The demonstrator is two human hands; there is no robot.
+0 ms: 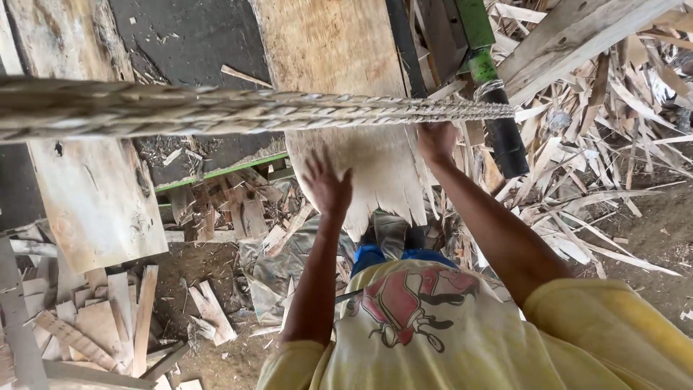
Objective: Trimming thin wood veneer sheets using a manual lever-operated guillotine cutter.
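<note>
A: Where does the veneer sheet [346, 108] lie?
B: Beneath the rope [216, 108], ragged edge toward the person.
A: Hands?
B: Left hand [327, 184] spread flat on it; right hand [435, 141] gripping its edge.

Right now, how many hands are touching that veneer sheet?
2. The left hand lies spread flat on the veneer sheet near its torn lower edge; the right hand grips its right edge, partly hidden behind the rope.

No packages, labels, signs or screens show anywhere among the wood sheets and scraps.
</note>
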